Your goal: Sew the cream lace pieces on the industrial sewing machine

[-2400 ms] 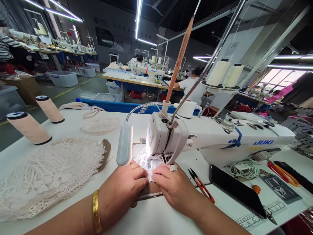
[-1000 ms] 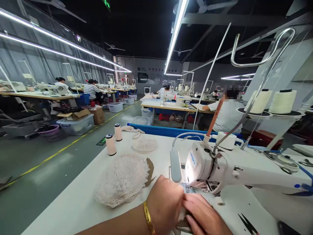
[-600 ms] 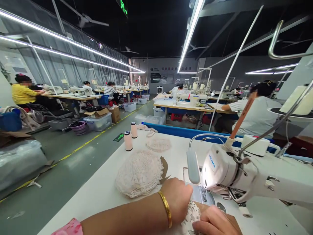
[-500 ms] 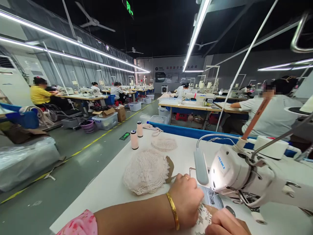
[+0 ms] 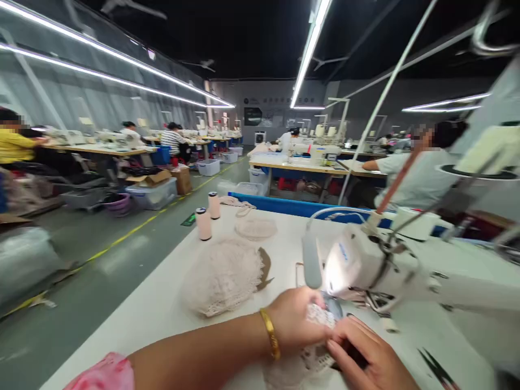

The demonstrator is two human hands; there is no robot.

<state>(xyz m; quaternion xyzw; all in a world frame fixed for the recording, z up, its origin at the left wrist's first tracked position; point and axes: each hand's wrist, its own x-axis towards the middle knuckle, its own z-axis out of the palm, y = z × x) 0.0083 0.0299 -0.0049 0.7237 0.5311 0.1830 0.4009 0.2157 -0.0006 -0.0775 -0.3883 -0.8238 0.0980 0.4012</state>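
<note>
Feeding lace piece [image 5: 319, 317] under the sewing machine [image 5: 365, 265] head.
Left hand [image 5: 294, 322] and right hand [image 5: 365, 355] are both pressing it to the surface [image 5: 162, 309], fingers together on the lace; next move is needing steady guiding toward the needle, judging by position.

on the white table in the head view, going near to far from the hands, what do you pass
Both hands, left hand and right hand, on the small lace piece → large lace pile → near thread spool → far thread spool
</note>
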